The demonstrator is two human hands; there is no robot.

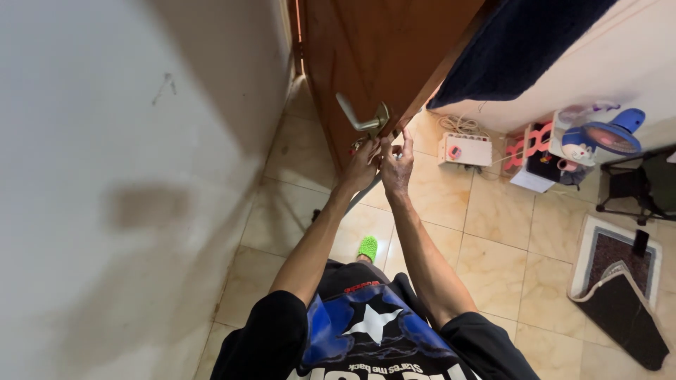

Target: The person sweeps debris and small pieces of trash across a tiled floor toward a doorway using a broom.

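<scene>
Hands meet at the edge of the wooden door (pixel 373 49), directly below its metal handle (pixel 359 119). Left hand (pixel 360 167) reaches up to the door face just under the handle, fingers curled together near a small reddish item there; whether they clamp on anything cannot be told. Right hand (pixel 396 165) is raised at the door edge, just beside the left hand, with fingers pinched at the edge under the handle; what they pinch is too small to tell. The handle is a lever type, projecting from the door toward the white wall (pixel 105 176). The door stands ajar, with a dark cloth (pixel 521 42) hanging beyond its edge. Away from the door, on the tiled floor (pixel 493 246), sit a white box (pixel 465 149), a pink rack (pixel 531 144), a blue fan (pixel 609 134) and a mat (pixel 620 288). Below the hands, a green slipper (pixel 367 248) shows on the floor.
</scene>
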